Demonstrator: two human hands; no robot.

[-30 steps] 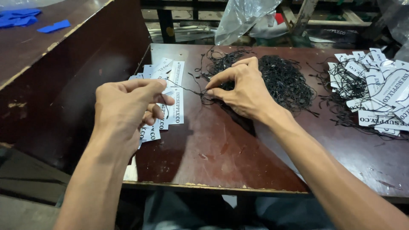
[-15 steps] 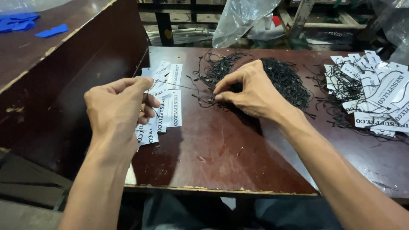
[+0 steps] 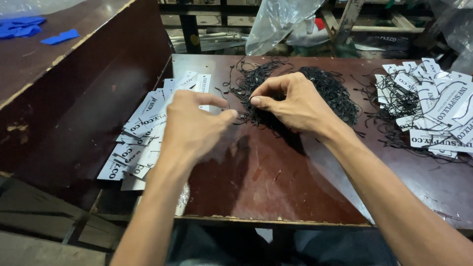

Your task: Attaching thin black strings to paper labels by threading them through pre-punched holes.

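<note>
Two hands of mine work close together over the dark red table [image 3: 276,187]. My right hand [image 3: 295,106] pinches thumb and forefinger on a thin black string at the near edge of the pile of black strings [image 3: 315,91], which lies in the middle of the table toward the far side. My left hand [image 3: 194,125] is loosely curled with the forefinger out, its tips near that same string; whether it grips anything I cannot tell. Left of it lies a spread of white paper tags [image 3: 143,140]. Far right sits a heap of tags already strung [image 3: 433,108]. A clear plastic bag [image 3: 281,22] hangs beyond the table.
</note>
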